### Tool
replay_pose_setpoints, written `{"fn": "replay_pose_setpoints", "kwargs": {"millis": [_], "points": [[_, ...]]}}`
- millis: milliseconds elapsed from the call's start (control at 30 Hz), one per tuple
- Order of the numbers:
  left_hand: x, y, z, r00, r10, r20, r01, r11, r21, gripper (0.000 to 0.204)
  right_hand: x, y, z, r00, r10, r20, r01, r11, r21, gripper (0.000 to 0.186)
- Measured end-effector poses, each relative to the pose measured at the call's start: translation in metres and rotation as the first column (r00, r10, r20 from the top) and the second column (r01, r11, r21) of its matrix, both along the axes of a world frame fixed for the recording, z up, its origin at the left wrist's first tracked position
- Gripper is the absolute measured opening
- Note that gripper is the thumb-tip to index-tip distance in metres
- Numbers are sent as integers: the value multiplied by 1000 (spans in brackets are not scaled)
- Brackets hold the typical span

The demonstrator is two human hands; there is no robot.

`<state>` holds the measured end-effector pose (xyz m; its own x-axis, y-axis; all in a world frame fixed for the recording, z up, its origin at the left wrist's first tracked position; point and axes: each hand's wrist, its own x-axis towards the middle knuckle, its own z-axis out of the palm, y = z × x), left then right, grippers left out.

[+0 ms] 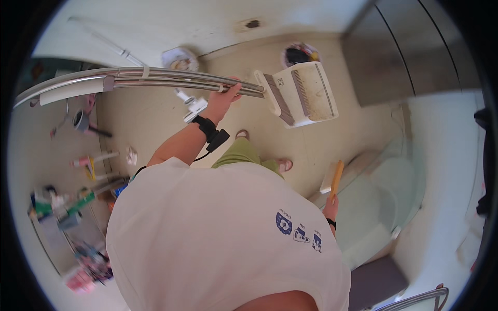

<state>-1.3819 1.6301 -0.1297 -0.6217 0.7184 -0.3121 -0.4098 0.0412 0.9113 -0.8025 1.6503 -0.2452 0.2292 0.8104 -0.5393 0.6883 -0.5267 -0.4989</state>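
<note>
My left hand (220, 101) grips a bundle of long steel poles (171, 78) stretching across the upper left, with a white sleeve and clips on them. At their right end a white dustpan (320, 96) with a comb-like ridge is on or just over the tiled floor, a grey-edged head (275, 96) beside it. At the right, my right hand (330, 205) is closed on the yellow wooden handle (337, 179) of a brush with pale bristles, held beside a frosted glass surface (384, 197).
Two containers (179, 59) (301, 54) stand by the back wall (207, 26), with a steel cabinet (394, 52) at top right. Household items (72, 202) line the left side. A dark bench (378, 282) and metal rail (415, 298) are at lower right. My feet (284, 165) are on the floor.
</note>
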Motion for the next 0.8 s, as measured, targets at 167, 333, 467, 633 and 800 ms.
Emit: {"fn": "replay_pose_setpoints", "kwargs": {"millis": [167, 333, 467, 633, 800], "points": [[-62, -119, 30, 970, 216, -107, -221, 975, -38, 24, -95, -10, -6, 884, 465, 33, -465, 885, -15, 50], [-74, -145, 43, 912, 383, -149, -385, 923, 14, 22, -164, 73, 2, 771, 631, 81, -624, 775, -100, 49], [-83, -160, 54, 805, 524, -279, -555, 831, -41, 23, -228, 130, -4, 640, 768, 25, -768, 638, 51, 49], [-105, -161, 59, 716, 598, -361, -651, 758, -36, 24, -288, 178, 3, 607, 794, -1, -794, 607, 32, 49], [-148, -148, 61, 618, 589, -521, -721, 689, -77, 23, -311, 217, 24, 478, 877, 46, -874, 469, 130, 49]]}}
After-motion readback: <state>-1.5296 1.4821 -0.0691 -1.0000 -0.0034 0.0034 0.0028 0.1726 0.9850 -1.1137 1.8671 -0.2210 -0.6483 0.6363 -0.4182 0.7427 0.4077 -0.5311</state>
